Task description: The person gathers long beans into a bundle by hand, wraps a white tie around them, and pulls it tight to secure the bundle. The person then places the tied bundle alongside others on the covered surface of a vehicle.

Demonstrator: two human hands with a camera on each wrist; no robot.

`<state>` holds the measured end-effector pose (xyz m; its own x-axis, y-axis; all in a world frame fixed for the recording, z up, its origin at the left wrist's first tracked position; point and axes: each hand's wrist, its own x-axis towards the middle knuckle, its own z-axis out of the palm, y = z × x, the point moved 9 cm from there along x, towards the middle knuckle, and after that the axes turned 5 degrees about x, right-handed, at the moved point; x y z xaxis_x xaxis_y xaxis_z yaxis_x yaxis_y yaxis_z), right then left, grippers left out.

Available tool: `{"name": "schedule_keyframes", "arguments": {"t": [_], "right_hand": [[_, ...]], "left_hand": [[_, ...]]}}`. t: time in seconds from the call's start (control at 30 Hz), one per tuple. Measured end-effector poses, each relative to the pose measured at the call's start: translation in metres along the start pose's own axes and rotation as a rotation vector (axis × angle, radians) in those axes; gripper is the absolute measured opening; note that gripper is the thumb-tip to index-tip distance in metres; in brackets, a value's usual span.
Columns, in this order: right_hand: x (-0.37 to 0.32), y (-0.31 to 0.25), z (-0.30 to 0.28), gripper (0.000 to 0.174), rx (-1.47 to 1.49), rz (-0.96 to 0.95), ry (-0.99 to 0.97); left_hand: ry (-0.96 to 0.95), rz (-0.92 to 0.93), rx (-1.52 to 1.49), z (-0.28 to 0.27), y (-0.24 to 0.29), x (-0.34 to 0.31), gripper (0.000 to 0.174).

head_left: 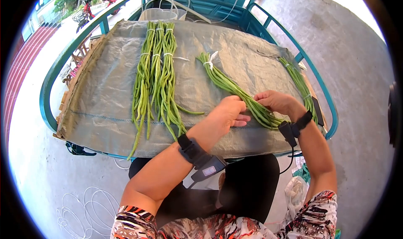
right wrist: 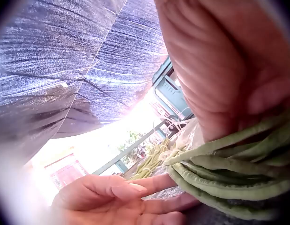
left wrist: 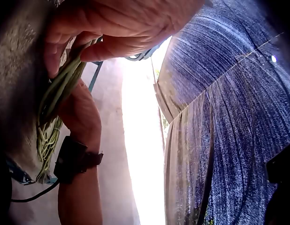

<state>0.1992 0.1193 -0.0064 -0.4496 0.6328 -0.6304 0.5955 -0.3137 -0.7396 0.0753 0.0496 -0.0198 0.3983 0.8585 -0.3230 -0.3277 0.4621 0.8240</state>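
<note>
A bundle of long green beans (head_left: 228, 84) lies slantwise on the sheet, tied with a white tie (head_left: 211, 60) near its far end. My right hand (head_left: 279, 102) grips its middle from the right, fingers curled over the beans in the right wrist view. At the bundle's left side is my left hand (head_left: 226, 115), its fingers loosely extended. In the right wrist view the left hand's fingertips (right wrist: 159, 183) reach right to the edge of the beans (right wrist: 229, 180). The left wrist view shows the left hand (left wrist: 117, 28) over the bundle (left wrist: 60, 89).
Several tied bean bundles (head_left: 157, 71) lie side by side at left, another (head_left: 298, 81) at the right edge. A grey-brown sheet (head_left: 100, 96) covers the cart bed inside teal rails (head_left: 46, 88). Clear plastic containers (head_left: 157, 14) stand at the back.
</note>
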Motion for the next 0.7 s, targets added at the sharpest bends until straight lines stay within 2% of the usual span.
{"name": "schedule_keyframes", "arguments": {"t": [0.23,0.33,0.43,0.53,0.63,0.7], "right_hand": [[0.005,0.004,0.003,0.011,0.136,-0.019,-0.023],[0.008,0.013,0.006,0.015,0.092,0.077,-0.028],[0.012,0.008,0.009,0.019,0.021,0.040,-0.074],[0.016,0.006,0.006,0.020,0.015,0.001,-0.071],[0.018,0.007,0.005,0.021,0.016,-0.001,-0.094],[0.018,0.006,0.007,0.021,0.048,-0.015,-0.103]], "left_hand": [[-0.031,0.005,-0.056,-0.001,0.000,0.002,0.028],[0.029,0.026,-0.014,-0.001,0.004,-0.003,0.030],[0.012,0.027,0.027,0.000,0.005,-0.004,0.034],[0.042,0.061,0.109,-0.003,0.006,-0.002,0.042],[0.104,0.098,0.317,-0.004,0.008,0.002,0.046],[0.094,0.114,0.515,0.000,0.009,0.001,0.041]]}}
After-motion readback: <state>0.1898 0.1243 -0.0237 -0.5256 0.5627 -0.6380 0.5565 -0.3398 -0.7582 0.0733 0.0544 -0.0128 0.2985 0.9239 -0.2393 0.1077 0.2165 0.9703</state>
